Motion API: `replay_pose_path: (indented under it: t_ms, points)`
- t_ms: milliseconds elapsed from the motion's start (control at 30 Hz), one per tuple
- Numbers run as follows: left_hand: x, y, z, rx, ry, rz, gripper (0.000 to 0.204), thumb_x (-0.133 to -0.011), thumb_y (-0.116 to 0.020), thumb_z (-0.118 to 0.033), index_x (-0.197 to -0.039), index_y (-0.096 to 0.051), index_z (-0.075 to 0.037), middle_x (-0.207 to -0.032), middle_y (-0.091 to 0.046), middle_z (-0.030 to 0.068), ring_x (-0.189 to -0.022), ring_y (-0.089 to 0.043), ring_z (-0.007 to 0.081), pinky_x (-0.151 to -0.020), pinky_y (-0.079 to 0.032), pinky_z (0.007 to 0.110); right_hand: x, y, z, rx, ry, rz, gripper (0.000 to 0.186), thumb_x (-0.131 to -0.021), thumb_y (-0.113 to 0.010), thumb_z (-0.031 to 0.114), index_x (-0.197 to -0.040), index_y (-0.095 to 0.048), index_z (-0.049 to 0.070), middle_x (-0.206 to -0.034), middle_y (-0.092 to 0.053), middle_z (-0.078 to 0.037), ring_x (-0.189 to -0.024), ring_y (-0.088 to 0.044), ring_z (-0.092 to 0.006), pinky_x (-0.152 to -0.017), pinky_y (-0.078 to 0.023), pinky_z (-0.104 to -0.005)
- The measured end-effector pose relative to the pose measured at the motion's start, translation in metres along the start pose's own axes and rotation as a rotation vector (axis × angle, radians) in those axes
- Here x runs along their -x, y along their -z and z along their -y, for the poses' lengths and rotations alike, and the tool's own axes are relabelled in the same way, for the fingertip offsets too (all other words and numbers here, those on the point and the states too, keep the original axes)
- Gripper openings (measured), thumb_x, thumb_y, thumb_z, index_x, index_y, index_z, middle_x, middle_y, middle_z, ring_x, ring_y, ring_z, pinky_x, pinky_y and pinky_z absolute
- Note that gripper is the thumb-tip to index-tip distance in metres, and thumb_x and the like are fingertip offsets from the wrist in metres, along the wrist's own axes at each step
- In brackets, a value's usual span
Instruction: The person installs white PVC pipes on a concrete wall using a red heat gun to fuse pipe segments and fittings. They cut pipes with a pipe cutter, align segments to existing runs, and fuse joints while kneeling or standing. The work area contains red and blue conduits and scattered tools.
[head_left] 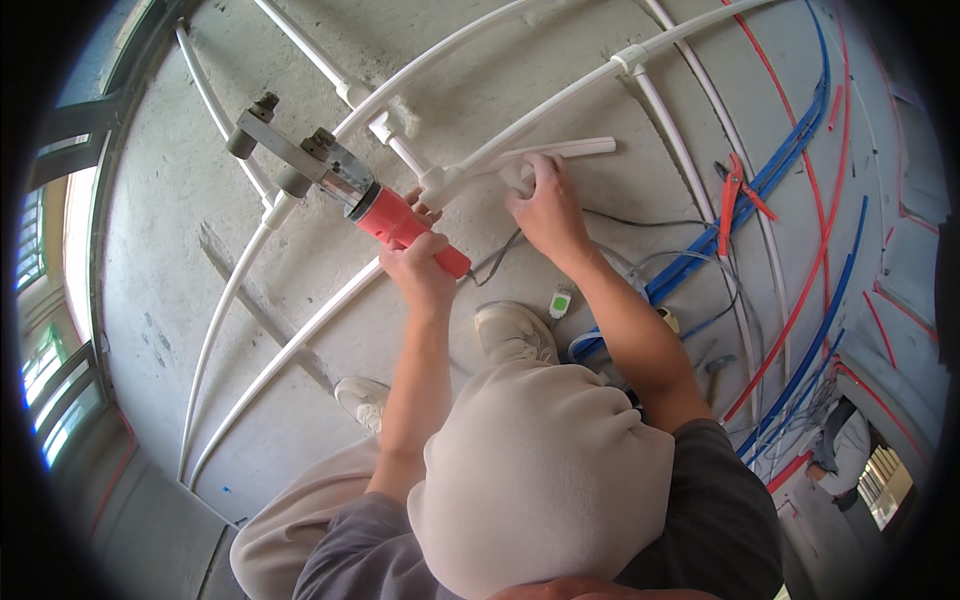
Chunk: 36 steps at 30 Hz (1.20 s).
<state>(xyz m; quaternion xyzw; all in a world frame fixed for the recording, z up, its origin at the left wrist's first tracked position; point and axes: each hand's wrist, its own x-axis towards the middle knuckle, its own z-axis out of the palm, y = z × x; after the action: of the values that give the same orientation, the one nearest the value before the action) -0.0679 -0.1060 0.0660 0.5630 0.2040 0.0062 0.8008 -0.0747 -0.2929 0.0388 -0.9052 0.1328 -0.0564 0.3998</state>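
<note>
**Our left hand (417, 264) grips a red-handled tool (388, 214) over white pipework (578, 94)**

We look down at a grey concrete floor (165, 260). Our left fingers wrap closely around the tool's red handle, near the centre of the view; its metal head, bearing dark, round sockets, points up and to the left, above the pipes. Our right hand (548, 205) is just right of a white tee in the pipework, thumb and fingers pinching a pale, rounded piece (518, 178) whose exact kind we cannot tell. A loose white pipe length (588, 148) lies just beyond that hand.

To our right, a red cutter (732, 205) rests by a bundle of blue pipes (672, 277). A small green-and-white object (560, 303) lies beside our right shoe (514, 332). At the far lower right, another person (845, 445) is partly visible.
</note>
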Motion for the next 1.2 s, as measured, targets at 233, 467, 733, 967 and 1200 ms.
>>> replay_pose_path:
  t_ms: [233, 467, 733, 967, 1200]
  points:
    - [0.0, 0.0, 0.002, 0.025, -0.003, 0.02, 0.024, -0.061, -0.057, -0.001, -0.084, -0.059, 0.003, -0.137, -0.064, 0.0259, -0.122, -0.065, 0.0366, -0.106, -0.049, 0.046, -0.011, -0.008, -0.027, 0.021, 0.014, -0.176, 0.045, -0.086, -0.073, 0.007, -0.128, -0.059, -0.002, -0.118, -0.058, -0.021, -0.095, -0.063, -0.0371, -0.088, -0.054, -0.0439]
    - [0.001, -0.001, 0.002, 0.049, 0.018, -0.012, 0.023, -0.06, -0.056, -0.001, -0.082, -0.058, 0.003, -0.135, -0.064, 0.0264, -0.121, -0.065, 0.0375, -0.108, -0.05, 0.048, -0.035, -0.008, -0.039, 0.015, -0.033, -0.19, 0.056, -0.087, -0.074, 0.01, -0.138, -0.056, -0.004, -0.124, -0.065, -0.027, -0.107, -0.066, -0.0414, -0.095, -0.054, -0.0458]
    - [0.0, -0.002, 0.001, 0.053, 0.022, -0.005, 0.023, -0.06, -0.055, -0.001, -0.082, -0.058, 0.003, -0.135, -0.063, 0.0261, -0.121, -0.064, 0.0378, -0.109, -0.05, 0.05, -0.045, -0.006, -0.039, 0.089, -0.089, -0.216, 0.045, -0.095, -0.075, 0.012, -0.133, -0.058, -0.008, -0.123, -0.069, -0.027, -0.089, -0.075, -0.035, -0.079, -0.06, -0.0422]
    - [0.001, -0.004, 0.0, 0.06, 0.024, -0.024, 0.022, -0.061, -0.056, 0.0, -0.082, -0.058, 0.003, -0.135, -0.063, 0.0257, -0.12, -0.065, 0.0376, -0.108, -0.05, 0.05, -0.063, -0.004, -0.042, -0.091, -0.265, -0.095, 0.047, -0.097, -0.076, 0.01, -0.133, -0.052, -0.008, -0.107, -0.07, -0.022, -0.059, -0.071, -0.021, -0.05, -0.056, -0.0347]
    - [0.001, -0.004, -0.002, 0.073, 0.036, -0.024, 0.025, -0.06, -0.055, 0.0, -0.085, -0.059, 0.004, -0.135, -0.063, 0.0264, -0.121, -0.065, 0.0382, -0.107, -0.051, 0.048, -0.055, -0.001, -0.038, -0.413, -0.408, -0.055, 0.049, -0.101, -0.07, 0.008, -0.141, -0.047, -0.008, -0.111, -0.068, -0.019, -0.064, -0.069, -0.0174, -0.054, -0.058, -0.0336]
